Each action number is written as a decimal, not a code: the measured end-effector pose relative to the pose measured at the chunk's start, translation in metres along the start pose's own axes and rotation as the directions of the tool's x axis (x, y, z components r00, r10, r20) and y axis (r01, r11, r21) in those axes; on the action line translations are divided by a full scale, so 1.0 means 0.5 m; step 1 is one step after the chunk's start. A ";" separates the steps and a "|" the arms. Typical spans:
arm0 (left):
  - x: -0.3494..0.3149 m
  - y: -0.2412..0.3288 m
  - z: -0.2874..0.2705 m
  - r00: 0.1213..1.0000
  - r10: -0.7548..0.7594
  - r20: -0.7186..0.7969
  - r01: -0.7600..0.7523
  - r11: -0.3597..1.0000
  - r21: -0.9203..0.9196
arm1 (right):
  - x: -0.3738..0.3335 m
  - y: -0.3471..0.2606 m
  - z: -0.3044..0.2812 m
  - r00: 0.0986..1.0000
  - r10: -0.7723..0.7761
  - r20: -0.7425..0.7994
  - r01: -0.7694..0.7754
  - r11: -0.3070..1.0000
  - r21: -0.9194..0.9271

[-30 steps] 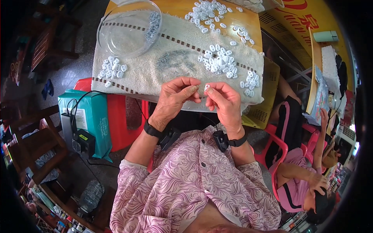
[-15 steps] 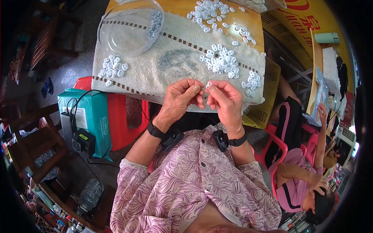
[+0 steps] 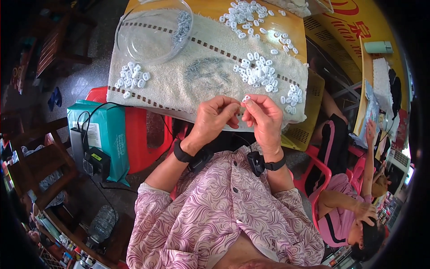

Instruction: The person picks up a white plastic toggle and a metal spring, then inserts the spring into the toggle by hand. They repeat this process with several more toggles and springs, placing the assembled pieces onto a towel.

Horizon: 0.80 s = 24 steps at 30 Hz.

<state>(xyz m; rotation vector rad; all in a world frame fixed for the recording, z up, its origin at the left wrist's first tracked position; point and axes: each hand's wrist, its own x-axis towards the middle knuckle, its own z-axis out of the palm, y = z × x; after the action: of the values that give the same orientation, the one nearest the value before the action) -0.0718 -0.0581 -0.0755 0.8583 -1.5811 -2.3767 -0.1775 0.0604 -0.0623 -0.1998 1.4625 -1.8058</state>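
"Two hands meet over the near edge of the counter (image 3: 293,28) in the head view. What does each hold?"

"The right hand (image 3: 265,119) pinches one white two-holed piece (image 3: 246,98) between thumb and forefinger, its end poking past the thumb. The left hand (image 3: 212,119) is just beside it, thumb and forefinger seemingly pressed together; I can't tell whether that grip has anything in it."

"What could go wrong?"

"A drop, I'd judge. The piece is small, little of it shows outside the right grip, and a slip this near the edge could send it over the side. A forearm snagging the beige towel (image 3: 156,87) could also drag the thin grey pins (image 3: 193,69) toward the main white heap (image 3: 259,74), since they lie near each other."

"And edges, room to move?"

"Beyond the near edge, a red stool (image 3: 136,139) stands low on the left and a yellow crate (image 3: 298,134) low on the right. A wide stretch of towel separates the left pile (image 3: 131,75) from the pins, so sideways movement looks easiest there. The clear round tub (image 3: 156,61) limits reaching far left; the heap and a smaller cluster (image 3: 293,95) crowd the right."
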 end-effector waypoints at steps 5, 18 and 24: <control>-0.005 -0.016 0.004 0.997 0.063 -0.036 -0.061 0.996 0.058 | -0.001 0.007 -0.013 1.000 -0.022 -0.017 0.021 0.996 -0.087; 0.039 0.005 -0.036 0.747 0.665 -0.008 -0.360 0.415 0.836 | -0.001 0.011 -0.024 0.999 -0.024 -0.040 0.019 0.992 -0.127; 0.045 -0.014 -0.017 0.739 0.669 0.078 -0.305 0.229 0.925 | -0.004 0.015 -0.030 0.999 -0.020 -0.043 0.015 0.993 -0.118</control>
<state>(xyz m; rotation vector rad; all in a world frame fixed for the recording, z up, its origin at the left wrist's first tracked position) -0.0845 -0.0717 -0.0927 0.6251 -2.4650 -0.6846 -0.1811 0.0731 -0.0729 -0.2335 1.6042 -1.7492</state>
